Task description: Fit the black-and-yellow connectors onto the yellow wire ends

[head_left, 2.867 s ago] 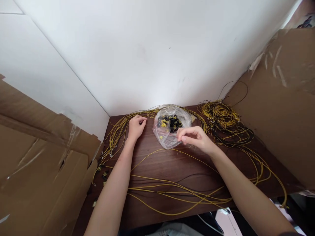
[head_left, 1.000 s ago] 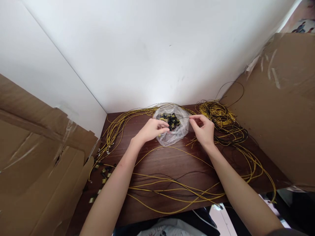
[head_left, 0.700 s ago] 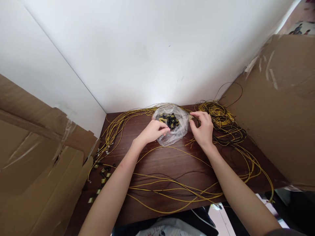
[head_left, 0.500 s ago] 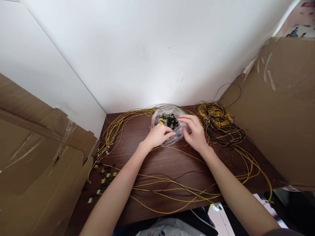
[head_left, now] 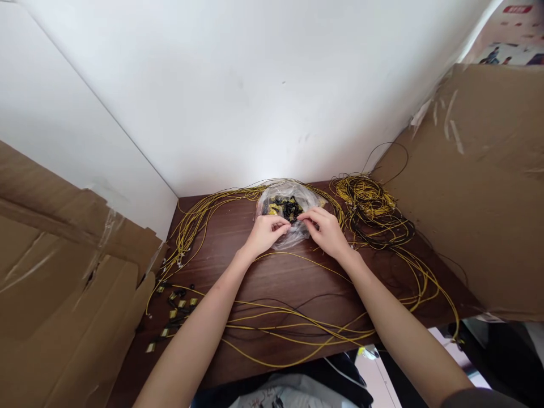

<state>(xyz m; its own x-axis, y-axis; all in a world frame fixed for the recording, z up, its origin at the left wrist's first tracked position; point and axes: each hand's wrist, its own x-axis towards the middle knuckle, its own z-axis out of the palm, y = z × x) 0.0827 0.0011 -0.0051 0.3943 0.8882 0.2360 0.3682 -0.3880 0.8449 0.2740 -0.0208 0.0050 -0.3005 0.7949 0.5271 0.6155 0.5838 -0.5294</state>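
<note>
A clear plastic bag (head_left: 285, 199) of small black and yellow connectors lies at the back of the dark wooden table (head_left: 272, 277). My left hand (head_left: 264, 232) and my right hand (head_left: 326, 231) meet just in front of the bag, fingertips pinched close together over its front edge. Each hand seems to pinch something small; I cannot make out what. Long yellow and black wires (head_left: 297, 331) loop across the table under my forearms.
A tangled coil of yellow and black wires (head_left: 374, 207) lies at the back right. More yellow wires (head_left: 193, 226) run along the left side, with small loose connectors (head_left: 174, 306) near the left edge. Cardboard sheets (head_left: 63, 272) stand left and right (head_left: 480, 187). White walls close the corner.
My left hand came from the left wires to the bag. My right hand reached to the coil side, then both hands drew together in front of the bag.
</note>
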